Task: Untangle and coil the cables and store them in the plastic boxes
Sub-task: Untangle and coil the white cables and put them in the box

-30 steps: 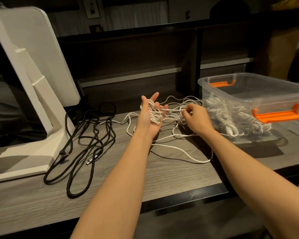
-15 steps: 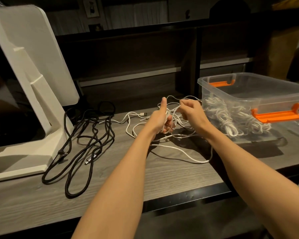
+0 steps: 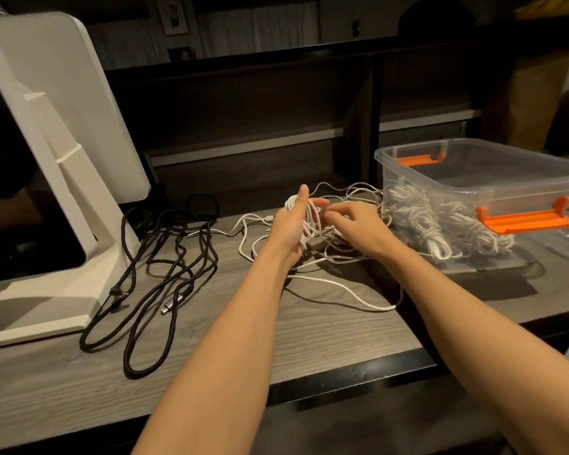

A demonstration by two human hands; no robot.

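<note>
A white cable (image 3: 344,289) lies in loose tangled loops on the wooden desk (image 3: 309,336). Part of it is wound as a coil (image 3: 309,221) around my left hand (image 3: 289,228), which holds it with the thumb pointing up. My right hand (image 3: 358,229) is just to the right, fingers curled and pinching a strand of the same cable beside my left fingers. Several black cables (image 3: 165,257) lie tangled to the left. A clear plastic box (image 3: 473,188) with orange latches stands at the right and has coiled white cables (image 3: 440,224) inside.
The white back and stand of a monitor (image 3: 46,133) fill the desk's left side, its base touching the black cables. A clear lid (image 3: 565,244) lies at the far right. A dark shelf unit (image 3: 243,110) rises behind the desk. The desk's front edge runs below my forearms.
My left hand closed round the coil, then turned thumb up. My right hand carried the strand up and around to my left fingers, adding to the coil.
</note>
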